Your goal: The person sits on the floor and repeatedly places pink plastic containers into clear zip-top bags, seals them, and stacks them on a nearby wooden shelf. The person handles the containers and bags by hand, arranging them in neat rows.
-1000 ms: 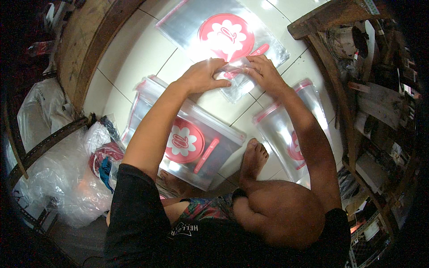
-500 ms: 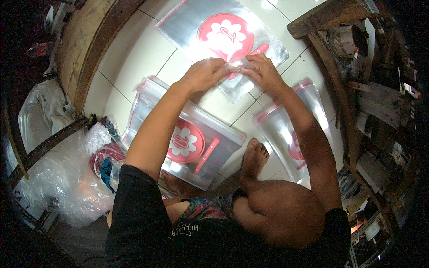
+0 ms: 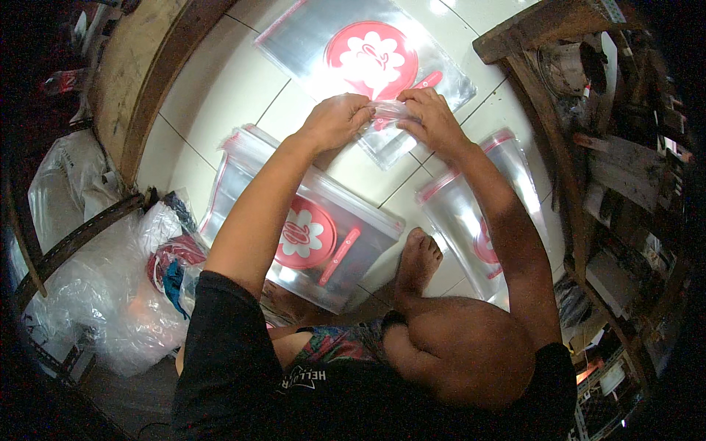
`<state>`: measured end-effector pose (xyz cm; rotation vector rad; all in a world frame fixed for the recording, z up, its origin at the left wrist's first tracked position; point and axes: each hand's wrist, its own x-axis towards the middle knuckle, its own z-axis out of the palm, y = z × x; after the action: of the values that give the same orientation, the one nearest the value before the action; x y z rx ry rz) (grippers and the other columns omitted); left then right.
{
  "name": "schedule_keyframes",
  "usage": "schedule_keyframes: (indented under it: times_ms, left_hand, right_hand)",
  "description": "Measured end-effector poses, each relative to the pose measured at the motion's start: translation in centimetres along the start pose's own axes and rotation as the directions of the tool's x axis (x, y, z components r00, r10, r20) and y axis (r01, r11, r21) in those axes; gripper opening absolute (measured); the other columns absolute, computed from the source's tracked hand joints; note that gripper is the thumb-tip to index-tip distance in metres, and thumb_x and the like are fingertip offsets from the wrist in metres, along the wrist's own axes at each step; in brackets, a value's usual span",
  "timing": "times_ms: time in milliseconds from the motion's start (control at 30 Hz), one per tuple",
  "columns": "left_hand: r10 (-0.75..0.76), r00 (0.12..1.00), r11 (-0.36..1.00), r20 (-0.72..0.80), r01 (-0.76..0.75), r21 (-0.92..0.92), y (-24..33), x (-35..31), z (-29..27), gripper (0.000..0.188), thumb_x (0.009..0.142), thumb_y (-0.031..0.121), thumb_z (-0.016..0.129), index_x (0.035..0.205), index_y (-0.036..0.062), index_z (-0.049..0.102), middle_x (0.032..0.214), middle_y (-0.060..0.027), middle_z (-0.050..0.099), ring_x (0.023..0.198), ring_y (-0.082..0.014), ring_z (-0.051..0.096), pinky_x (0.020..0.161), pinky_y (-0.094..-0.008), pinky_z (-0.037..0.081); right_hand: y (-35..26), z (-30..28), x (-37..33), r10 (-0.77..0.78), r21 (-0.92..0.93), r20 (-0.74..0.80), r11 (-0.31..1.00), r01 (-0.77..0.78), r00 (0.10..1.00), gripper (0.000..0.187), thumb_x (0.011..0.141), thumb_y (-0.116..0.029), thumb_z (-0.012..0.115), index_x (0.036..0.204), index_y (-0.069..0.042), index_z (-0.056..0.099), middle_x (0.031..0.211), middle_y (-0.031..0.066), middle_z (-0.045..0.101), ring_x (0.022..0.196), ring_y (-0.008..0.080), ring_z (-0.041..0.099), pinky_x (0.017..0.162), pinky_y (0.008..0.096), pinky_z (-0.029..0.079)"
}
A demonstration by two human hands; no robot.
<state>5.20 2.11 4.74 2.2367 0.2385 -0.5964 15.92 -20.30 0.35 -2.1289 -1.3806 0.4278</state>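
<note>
On the tiled floor ahead lies a clear plastic bag [image 3: 309, 51] printed with a red circle and a white flower shape. Over its near edge, my left hand [image 3: 340, 121] and my right hand [image 3: 432, 121] are both closed on a gathered strip of clear plastic film [image 3: 390, 112], one at each end. Whether that film is part of the printed bag or a separate piece, I cannot tell. Below my left forearm is a stack of similar printed bags [image 3: 360, 213]. More of these bags [image 3: 456, 198] lie partly under my right forearm.
Crumpled clear plastic [image 3: 95, 294] and a bundle of coloured cloth or plastic [image 3: 176, 257] sit at the left. A wooden frame [image 3: 515, 37] stands at the right, and a curved wooden edge [image 3: 151, 81] at the upper left. My bare foot [image 3: 419, 261] rests between the bag piles.
My hands have drawn slightly apart, and the film between them is stretched into a clearer strip. The bag piles have stayed in place.
</note>
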Motion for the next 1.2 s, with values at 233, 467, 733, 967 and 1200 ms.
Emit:
schedule_keyframes:
  times_ms: [233,467,733,967,1200]
  left_hand:
    - [0.214,0.970,0.977,-0.113,-0.212,0.031,-1.7,-0.5,0.8,0.041,0.093,0.037,0.059,0.117,0.0052,0.063,0.111,-0.0196,0.064,0.103,-0.0357,0.061,0.087,-0.0433,0.049]
    - [0.177,0.974,0.983,-0.140,-0.181,-0.016,-1.5,0.2,0.9,0.032,0.096,0.032,0.053,0.106,0.0047,0.066,0.094,-0.0195,0.067,0.092,-0.0364,0.064,0.082,-0.0443,0.049]
    - [-0.016,0.995,0.998,0.102,0.022,-0.051,-0.3,0.6,-0.6,0.044,0.097,0.039,0.051,0.121,0.0053,0.064,0.113,-0.0192,0.066,0.104,-0.0329,0.064,0.095,-0.0390,0.048]
    - [0.186,0.978,0.981,-0.093,-0.181,0.065,-1.5,-0.4,0.5,0.040,0.096,0.034,0.056,0.125,0.0073,0.062,0.115,-0.0194,0.065,0.106,-0.0323,0.064,0.093,-0.0407,0.048]
    - [0.013,0.999,0.999,-0.049,-0.016,-0.049,-0.2,0.1,0.2,0.038,0.098,0.032,0.051,0.124,0.0075,0.064,0.112,-0.0194,0.067,0.103,-0.0317,0.065,0.091,-0.0405,0.050]
  right_hand:
    - [1.4,0.1,0.2,0.060,0.156,0.028,0.986,-0.064,0.998,0.032,0.094,-0.029,0.060,0.115,-0.006,0.068,0.122,0.0165,0.059,0.115,0.0327,0.052,0.102,0.0424,0.040]
    - [-0.2,-0.7,-0.3,-0.050,0.043,0.005,0.998,0.049,0.999,0.035,0.087,-0.027,0.069,0.113,-0.005,0.067,0.122,0.0156,0.059,0.117,0.0331,0.051,0.102,0.0428,0.040]
    - [0.0,-0.3,0.4,0.053,0.103,0.043,0.993,-0.058,0.998,0.030,0.087,-0.022,0.067,0.109,-0.003,0.066,0.125,0.0147,0.058,0.119,0.0325,0.050,0.104,0.0423,0.039]
    - [1.5,0.0,0.5,0.047,0.135,0.048,0.989,-0.053,0.998,0.034,0.092,-0.030,0.060,0.117,-0.009,0.066,0.123,0.0166,0.059,0.117,0.0341,0.052,0.104,0.0437,0.039]
    - [-0.9,-1.3,-0.2,-0.094,-0.077,0.077,0.992,0.100,0.993,0.045,0.084,-0.024,0.071,0.119,0.000,0.058,0.124,0.0133,0.058,0.116,0.0344,0.052,0.101,0.0445,0.041]
